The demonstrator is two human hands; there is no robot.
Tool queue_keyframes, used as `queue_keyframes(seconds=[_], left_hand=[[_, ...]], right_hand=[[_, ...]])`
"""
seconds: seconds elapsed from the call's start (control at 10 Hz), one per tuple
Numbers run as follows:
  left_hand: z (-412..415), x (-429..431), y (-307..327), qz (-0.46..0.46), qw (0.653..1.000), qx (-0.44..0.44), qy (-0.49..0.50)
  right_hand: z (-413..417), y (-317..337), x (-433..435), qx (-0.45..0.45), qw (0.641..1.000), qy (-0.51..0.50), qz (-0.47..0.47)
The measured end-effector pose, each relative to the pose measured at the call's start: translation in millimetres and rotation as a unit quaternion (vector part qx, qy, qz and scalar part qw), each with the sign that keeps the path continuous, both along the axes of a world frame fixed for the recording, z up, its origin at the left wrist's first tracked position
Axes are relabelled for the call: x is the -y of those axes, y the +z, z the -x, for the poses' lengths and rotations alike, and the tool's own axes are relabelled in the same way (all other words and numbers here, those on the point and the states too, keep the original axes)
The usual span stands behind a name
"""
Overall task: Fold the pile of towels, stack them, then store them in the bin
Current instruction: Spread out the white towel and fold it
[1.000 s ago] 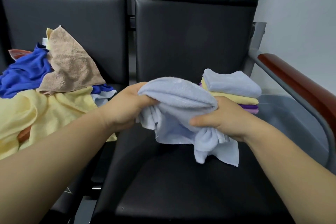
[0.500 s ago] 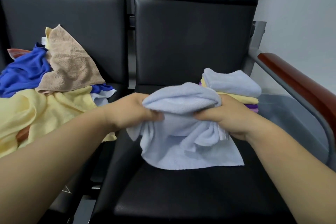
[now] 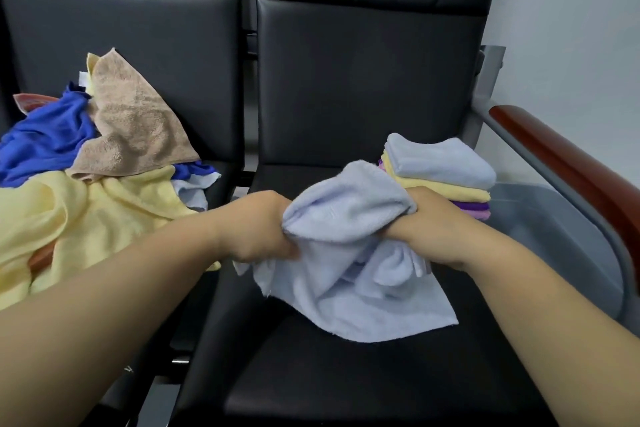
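Over the right seat point(image 3: 311, 378), both hands grip a pale blue towel point(image 3: 349, 218). The left hand point(image 3: 259, 229) curls round its left end and the right hand point(image 3: 436, 225) round its right end, fingers closed on bunched cloth. The towel arches between them and its lower part drapes onto the seat. Just behind the right hand sits a stack point(image 3: 440, 163) of folded towels, blue on top, then yellow and purple. The unfolded pile point(image 3: 86, 191) lies on the left seat. A grey bin point(image 3: 554, 222) stands right of the stack, under the armrest point(image 3: 571, 166).
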State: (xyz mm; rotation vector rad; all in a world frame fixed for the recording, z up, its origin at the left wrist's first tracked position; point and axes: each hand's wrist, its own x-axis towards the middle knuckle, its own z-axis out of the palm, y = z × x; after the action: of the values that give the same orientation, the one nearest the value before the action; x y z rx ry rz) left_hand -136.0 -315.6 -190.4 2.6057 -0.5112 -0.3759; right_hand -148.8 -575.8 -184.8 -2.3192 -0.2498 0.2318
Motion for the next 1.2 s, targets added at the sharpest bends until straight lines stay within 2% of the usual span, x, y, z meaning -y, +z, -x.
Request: queue_keyframes(seconds=[0.1,0.2,0.3,0.4,0.5,0.6,0.7,0.8,0.9,1.0,1.1,1.2], left_hand=[[-5.1,-11.6,1.9,0.194,0.978,-0.054,0.046],[-5.0,-6.7,7.7,0.338,0.937,-0.083,0.037],[-6.2,-2.5,6.7,0.447,0.883,-0.112,0.088],[-2.2,-1.6,6.7,0.413,0.9,-0.124,0.067],[3.3,5.4,7.0,0.135,0.99,-0.044,-0.022],[4.4,8.2,8.2,0.037,0.998,-0.038,-0.024],[-0.3,-1.7,11.8,0.17,0.982,-0.071,0.042],[-5.5,-9.0,11.2,0.326,0.938,-0.095,0.075],[-8.6,-4.2,5.0,0.441,0.883,-0.124,0.102],[-8.9,0.3,3.0,0.469,0.863,-0.154,0.106],[-4.8,-0.5,7.9,0.344,0.925,-0.159,0.045],[-1.9,-6.8,11.0,0.158,0.979,-0.125,-0.013]], right_hand=[[-0.2,0.0,5.5,0.001,0.992,0.029,-0.121],[0.3,0.4,1.6,-0.024,0.989,0.038,-0.14],[1.0,0.7,-3.0,-0.012,0.998,0.054,0.003],[0.3,1.1,-5.2,0.004,0.99,0.04,0.132],[-0.5,2.4,-8.5,0.041,0.981,0.015,0.19],[-1.2,4.1,-4.9,0.022,0.997,-0.027,0.073],[0.3,4.6,0.0,-0.004,0.996,-0.005,-0.091],[0.5,2.2,-1.5,-0.045,0.985,0.02,-0.168],[-1.4,1.3,-2.5,-0.034,0.997,0.042,-0.049],[-1.9,0.8,-1.1,0.002,0.993,0.031,0.112],[-5.6,-2.6,1.8,0.032,0.986,0.006,0.166],[-9.1,-6.2,4.4,0.034,0.991,-0.023,0.124]])
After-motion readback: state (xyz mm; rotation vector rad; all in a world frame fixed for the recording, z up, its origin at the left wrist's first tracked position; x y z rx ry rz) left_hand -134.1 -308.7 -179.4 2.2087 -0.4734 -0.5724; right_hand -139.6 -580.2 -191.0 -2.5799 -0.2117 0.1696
